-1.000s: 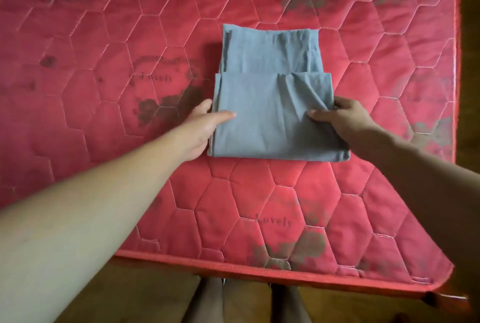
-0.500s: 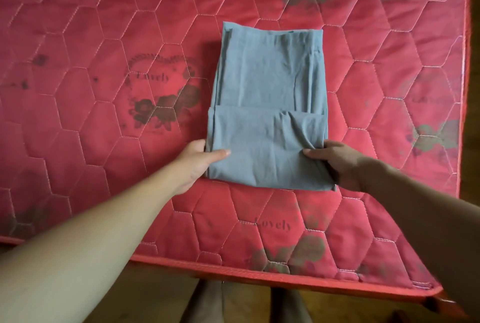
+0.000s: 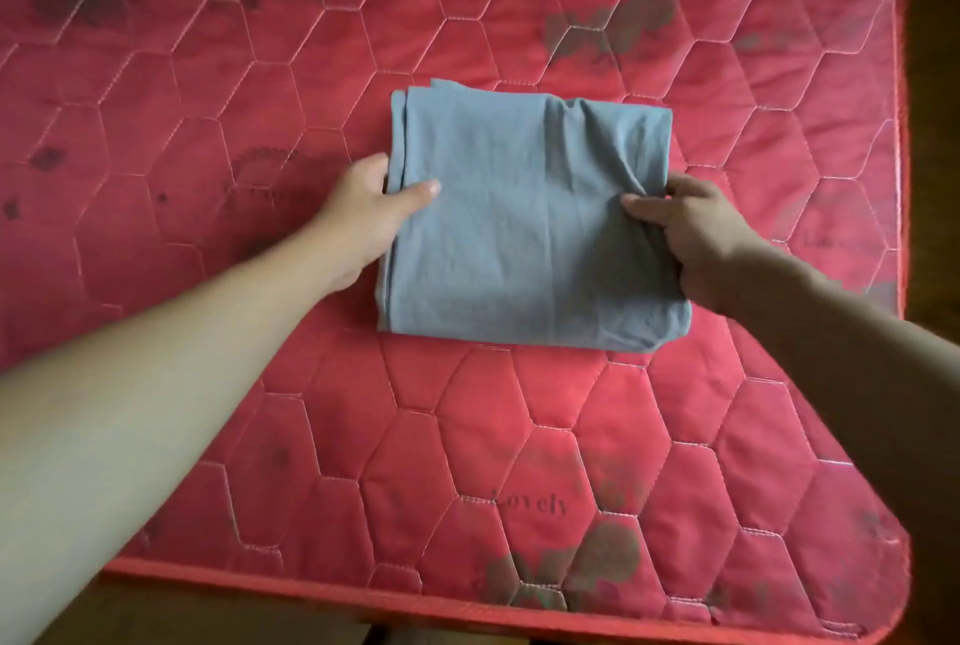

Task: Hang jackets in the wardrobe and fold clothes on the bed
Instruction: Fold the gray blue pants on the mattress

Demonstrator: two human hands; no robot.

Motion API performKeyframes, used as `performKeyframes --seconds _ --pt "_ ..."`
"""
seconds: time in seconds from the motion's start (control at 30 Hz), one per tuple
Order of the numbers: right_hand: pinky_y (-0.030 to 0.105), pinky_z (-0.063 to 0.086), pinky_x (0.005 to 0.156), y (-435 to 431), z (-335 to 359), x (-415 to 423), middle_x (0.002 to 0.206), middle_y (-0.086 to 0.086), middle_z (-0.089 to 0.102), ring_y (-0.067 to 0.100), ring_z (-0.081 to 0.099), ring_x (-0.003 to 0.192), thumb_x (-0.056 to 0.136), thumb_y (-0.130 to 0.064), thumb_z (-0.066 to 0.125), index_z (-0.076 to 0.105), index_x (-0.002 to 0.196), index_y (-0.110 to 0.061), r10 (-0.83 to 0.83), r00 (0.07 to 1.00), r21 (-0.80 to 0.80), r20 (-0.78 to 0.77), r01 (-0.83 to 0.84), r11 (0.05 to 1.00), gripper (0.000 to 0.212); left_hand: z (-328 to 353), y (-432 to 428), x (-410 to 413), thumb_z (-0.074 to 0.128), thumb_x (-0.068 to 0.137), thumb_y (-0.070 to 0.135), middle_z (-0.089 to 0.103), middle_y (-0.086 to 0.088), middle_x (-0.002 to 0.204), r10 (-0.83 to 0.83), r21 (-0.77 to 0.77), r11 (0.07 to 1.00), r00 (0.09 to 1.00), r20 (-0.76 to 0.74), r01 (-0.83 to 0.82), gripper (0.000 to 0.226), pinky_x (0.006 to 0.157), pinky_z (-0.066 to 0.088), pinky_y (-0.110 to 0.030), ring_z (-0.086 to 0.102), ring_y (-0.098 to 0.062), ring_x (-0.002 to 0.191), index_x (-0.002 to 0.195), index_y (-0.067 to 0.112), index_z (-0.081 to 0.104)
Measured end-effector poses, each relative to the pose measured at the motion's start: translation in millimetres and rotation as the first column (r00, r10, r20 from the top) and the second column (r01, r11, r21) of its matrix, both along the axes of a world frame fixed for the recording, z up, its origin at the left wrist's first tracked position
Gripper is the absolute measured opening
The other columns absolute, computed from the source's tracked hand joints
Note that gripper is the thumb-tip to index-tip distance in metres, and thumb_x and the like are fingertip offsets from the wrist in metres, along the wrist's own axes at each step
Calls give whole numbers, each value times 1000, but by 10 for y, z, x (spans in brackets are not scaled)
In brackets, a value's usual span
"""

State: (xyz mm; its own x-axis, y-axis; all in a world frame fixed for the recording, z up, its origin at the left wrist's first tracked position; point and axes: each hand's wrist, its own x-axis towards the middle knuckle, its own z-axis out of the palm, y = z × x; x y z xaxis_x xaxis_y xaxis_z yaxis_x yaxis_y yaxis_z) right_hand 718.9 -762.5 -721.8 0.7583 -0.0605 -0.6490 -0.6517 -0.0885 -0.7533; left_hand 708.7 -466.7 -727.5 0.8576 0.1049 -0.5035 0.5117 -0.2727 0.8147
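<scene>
Grey garment (image 3: pixel 530 229), folded into a flat, nearly square packet, lies on a red quilted mattress (image 3: pixel 208 73), just toward 12 o'clock from the middle of the view. It is only slightly wider than deep, so its long axis, faint as it is, runs from 9 to 3 o'clock. The rounded fold faces 6 o'clock, toward the person. The stacked loose edges show along the 9 o'clock side and at the 12 o'clock end. The packet sits almost square to the mattress, with its near edge dipping a little toward 4 o'clock.

At the packet's 9 o'clock edge the left hand (image 3: pixel 363 213) pinches the layers: the thumb lies flat on top, pointing to 3 o'clock, while the fingers curl round the edge beyond it. At the 3 o'clock edge the right hand (image 3: pixel 696 239) pinches the cloth likewise, thumb on top pointing to 9 o'clock and fingers curled behind. Creases fan from this grip up toward the 1 o'clock corner. Both bare forearms reach in from 7 and 4 o'clock.

On the mattress, "Lovely" lettering (image 3: pixel 530 504) is printed at 6 o'clock from the packet. Dark blotches (image 3: pixel 608 28) mark the fabric at 1 o'clock, and more sit near the 6 o'clock border. A strip of brown floor (image 3: pixel 182 613) shows past that border.
</scene>
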Motion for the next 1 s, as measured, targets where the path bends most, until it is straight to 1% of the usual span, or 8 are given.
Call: performKeyframes --seconds 0.17,0.4,0.5,0.63,0.73,0.83,0.93,1.0 --pt "40 59 78 103 -402 223 82 2 70 22 65 75 93 -12 67 70 88 -19 59 998 -198 -36 -65 978 10 -406 -70 237 69 89 27 75 -3 107 44 -2 999 995 -92 -44 22 94 57 -48 72 -20 100 109 17 66" --pt "27 40 58 165 -331 180 70 -2 56 11 49 63 92 -10 62 65 84 -15 -41 989 -275 140 78 958 10 -240 -186 346 64 91 32 75 0 101 69 44 996 994 82 -72 12 91 58 -46 72 -21 98 98 23 68" --pt "24 38 56 138 -308 369 71 -6 55 4 47 58 92 -15 62 62 84 -16 -50 971 -319 235 126 939 9 -197 -189 621 65 87 38 74 -8 104 68 73 994 992 103 -76 26 91 57 -50 71 -27 100 100 16 68" --pt "27 37 76 143 -472 437 104 2 59 26 60 99 96 -28 60 52 124 -16 171 980 -538 101 -91 838 33 -426 -206 723 65 80 49 69 -3 111 9 301 954 1000 24 -15 51 93 54 -46 67 -26 102 116 13 58" --pt "41 40 98 241 -452 323 134 14 51 35 50 124 89 -21 57 35 147 -16 275 936 -694 219 -49 718 63 -428 -305 590 68 89 32 49 -9 140 -88 599 799 975 206 -54 69 104 43 -40 50 -26 126 148 22 34" --pt "63 11 121 365 -412 293 161 16 28 35 22 151 89 -33 54 33 155 -19 637 746 -926 194 -75 369 71 -405 -350 503 63 87 38 21 -16 162 -479 881 472 850 218 40 75 114 28 -55 20 -37 150 154 29 29" --pt "69 -6 118 436 -549 457 170 13 9 32 1 157 97 -53 39 25 160 -21 790 613 -964 24 -195 181 72 -528 -408 582 47 94 47 2 -14 168 -686 909 344 724 73 235 69 121 10 -61 -1 -35 155 157 31 25" --pt "69 -5 119 438 -693 550 171 9 -2 29 -9 157 100 -61 27 11 163 -24 786 616 -945 -41 -280 170 75 -655 -439 620 38 97 51 -4 -11 169 -692 877 355 722 12 325 69 122 6 -60 -7 -30 155 159 33 15"
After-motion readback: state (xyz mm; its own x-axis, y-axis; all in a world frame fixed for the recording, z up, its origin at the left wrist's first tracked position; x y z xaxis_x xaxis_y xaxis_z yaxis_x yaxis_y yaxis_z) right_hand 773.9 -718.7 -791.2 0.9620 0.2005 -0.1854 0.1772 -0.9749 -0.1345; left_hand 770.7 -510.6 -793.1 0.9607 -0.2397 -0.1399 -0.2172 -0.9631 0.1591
